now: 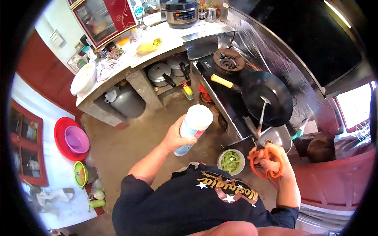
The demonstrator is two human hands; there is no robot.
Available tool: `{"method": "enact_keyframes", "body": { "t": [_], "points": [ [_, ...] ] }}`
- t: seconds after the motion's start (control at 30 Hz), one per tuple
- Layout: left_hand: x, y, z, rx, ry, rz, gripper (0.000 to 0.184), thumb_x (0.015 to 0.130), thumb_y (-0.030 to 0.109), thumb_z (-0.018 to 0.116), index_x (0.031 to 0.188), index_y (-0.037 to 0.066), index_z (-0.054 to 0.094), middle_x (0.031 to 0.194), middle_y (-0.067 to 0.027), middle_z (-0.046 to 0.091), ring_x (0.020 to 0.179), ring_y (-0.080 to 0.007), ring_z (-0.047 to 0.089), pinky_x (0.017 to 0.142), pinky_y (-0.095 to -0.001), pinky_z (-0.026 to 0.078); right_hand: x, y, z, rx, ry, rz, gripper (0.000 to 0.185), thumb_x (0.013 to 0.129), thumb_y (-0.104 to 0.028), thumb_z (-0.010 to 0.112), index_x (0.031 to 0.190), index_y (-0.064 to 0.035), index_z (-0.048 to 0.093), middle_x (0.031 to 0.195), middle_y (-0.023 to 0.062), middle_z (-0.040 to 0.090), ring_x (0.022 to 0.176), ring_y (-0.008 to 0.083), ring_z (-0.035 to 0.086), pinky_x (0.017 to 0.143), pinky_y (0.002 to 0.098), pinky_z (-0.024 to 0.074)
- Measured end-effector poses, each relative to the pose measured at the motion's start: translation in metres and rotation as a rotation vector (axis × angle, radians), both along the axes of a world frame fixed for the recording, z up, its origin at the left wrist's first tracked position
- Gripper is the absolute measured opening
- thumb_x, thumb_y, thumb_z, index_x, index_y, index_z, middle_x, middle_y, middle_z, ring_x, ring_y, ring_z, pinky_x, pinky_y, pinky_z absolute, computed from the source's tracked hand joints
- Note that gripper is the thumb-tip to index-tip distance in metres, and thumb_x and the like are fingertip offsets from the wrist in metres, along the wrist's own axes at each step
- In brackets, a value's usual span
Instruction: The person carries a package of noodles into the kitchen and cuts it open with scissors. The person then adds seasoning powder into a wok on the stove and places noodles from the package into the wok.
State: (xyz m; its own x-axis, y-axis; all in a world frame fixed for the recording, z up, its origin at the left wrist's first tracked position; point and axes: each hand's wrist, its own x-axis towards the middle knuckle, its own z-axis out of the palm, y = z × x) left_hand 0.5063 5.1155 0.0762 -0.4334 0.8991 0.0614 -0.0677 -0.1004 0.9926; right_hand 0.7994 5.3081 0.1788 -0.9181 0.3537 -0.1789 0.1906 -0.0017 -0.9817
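Left grip (176, 136) is wrapped round the pack (198, 118), off the front edge of the stove (226, 102), and right grip (271, 155) round the scissors (280, 164) near the sink (281, 135), so slack holding could drop the pack to the floor (118, 143) or the scissors into the bowl (242, 162).

My cylindrical container (197, 120) is white, with pale blue and a patch of red, while my scissors (281, 163) have bright orange handles. I wear a black T-shirt (177, 204) printed with gold lettering and white stars (plus a brownish-pink motif among them). The wok (277, 110) is black, its handle (221, 81) yellow-orange. Pale green vegetables (230, 162) fill a white bowl (242, 160); one basin (59, 135) is red, another pinkish purple.
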Motion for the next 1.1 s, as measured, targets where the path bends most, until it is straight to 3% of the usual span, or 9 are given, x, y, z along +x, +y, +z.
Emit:
{"method": "enact_keyframes", "body": {
  "t": [0.13,0.23,0.27,0.3,0.37,0.43,0.7,0.8,1.1],
  "points": [
    [0.01,-0.029,-0.001,-0.076,0.1,0.071,0.088,0.057,0.023,0.078,0.13,0.0,0.036,0.121,-0.0101,0.049,0.112,-0.0183,0.046,0.096,-0.0329,0.034,-0.019,-0.004,-0.005,0.266,0.148,0.161,0.019,0.069,-0.012,0.064,0.083,0.0013,0.059,0.107,0.0112,0.053,0.095,0.0189,0.053,0.083,0.0302,0.0412],
    [0.028,-0.046,0.0,-0.085,0.098,0.109,0.088,0.056,0.024,0.078,0.13,0.0,0.036,0.121,-0.0104,0.049,0.112,-0.0183,0.046,0.096,-0.033,0.034,-0.01,-0.006,-0.015,0.345,0.168,0.179,0.018,0.071,-0.013,0.064,0.082,0.0015,0.06,0.108,0.011,0.052,0.086,0.0197,0.055,0.076,0.0297,0.0449],
    [0.035,-0.051,0.0,-0.086,0.089,0.112,0.088,0.056,0.024,0.078,0.13,0.0,0.037,0.121,-0.0105,0.049,0.112,-0.0183,0.046,0.096,-0.033,0.034,-0.004,-0.012,-0.015,0.018,0.022,0.144,0.013,0.072,-0.009,0.062,0.08,0.0013,0.057,0.103,0.0123,0.052,0.076,0.0189,0.057,0.066,0.0275,0.0478],
    [0.041,-0.055,0.0,-0.095,0.092,0.112,0.088,0.056,0.024,0.078,0.13,0.0,0.037,0.121,-0.0105,0.049,0.112,-0.0183,0.046,0.096,-0.033,0.034,0.002,-0.015,-0.014,0.009,0.026,0.144,0.013,0.072,-0.009,0.062,0.08,0.0013,0.057,0.103,0.0123,0.052,0.076,0.0189,0.057,0.066,0.0275,0.0478],
    [0.056,-0.065,-0.004,-0.109,0.136,0.081,0.089,0.055,0.024,0.079,0.129,0.0,0.037,0.12,-0.0104,0.05,0.111,-0.0184,0.047,0.096,-0.0332,0.035,0.014,-0.023,-0.01,-0.327,-0.035,0.093,0.009,0.071,-0.002,0.059,0.077,0.0012,0.053,0.092,0.0134,0.054,0.072,0.0191,0.06,0.059,0.026,0.0489],
    [0.074,-0.075,-0.004,-0.167,0.128,0.051,0.089,0.055,0.025,0.079,0.129,0.0,0.037,0.12,-0.0103,0.05,0.111,-0.0185,0.047,0.096,-0.0333,0.035,0.029,-0.04,-0.017,-0.224,-0.022,0.062,0.01,0.071,-0.005,0.054,0.076,0.0017,0.05,0.08,0.0161,0.059,0.076,0.0218,0.061,0.063,0.031,0.0507],
    [0.139,-0.12,0.003,-0.292,0.217,-0.032,0.089,0.054,0.027,0.08,0.128,0.002,0.039,0.119,-0.0103,0.051,0.112,-0.0193,0.047,0.097,-0.0332,0.035,0.091,-0.078,-0.018,-0.528,-0.173,0.388,0.011,0.07,-0.004,0.054,0.079,0.0007,0.051,0.088,0.0209,0.06,0.072,0.0233,0.062,0.059,0.0309,0.0501],
    [0.151,-0.13,0.003,-0.35,0.297,-0.051,0.088,0.054,0.029,0.08,0.128,0.003,0.041,0.119,-0.011,0.051,0.112,-0.0203,0.048,0.096,-0.0335,0.035,0.101,-0.089,-0.022,-0.671,-0.211,0.371,0.012,0.063,-0.002,0.055,0.074,0.0012,0.052,0.084,0.0218,0.059,0.072,0.027,0.063,0.061,0.0322,0.0518],
    [0.154,-0.144,0.005,-0.335,0.385,-0.093,0.087,0.053,0.031,0.08,0.126,0.004,0.042,0.118,-0.0133,0.053,0.111,-0.023,0.05,0.095,-0.0345,0.037,0.108,-0.102,-0.034,-0.736,-0.177,0.442,0.011,0.069,0.0,0.054,0.08,0.0009,0.052,0.089,0.0235,0.06,0.069,0.0263,0.063,0.06,0.0338,0.0519]
  ]
}}
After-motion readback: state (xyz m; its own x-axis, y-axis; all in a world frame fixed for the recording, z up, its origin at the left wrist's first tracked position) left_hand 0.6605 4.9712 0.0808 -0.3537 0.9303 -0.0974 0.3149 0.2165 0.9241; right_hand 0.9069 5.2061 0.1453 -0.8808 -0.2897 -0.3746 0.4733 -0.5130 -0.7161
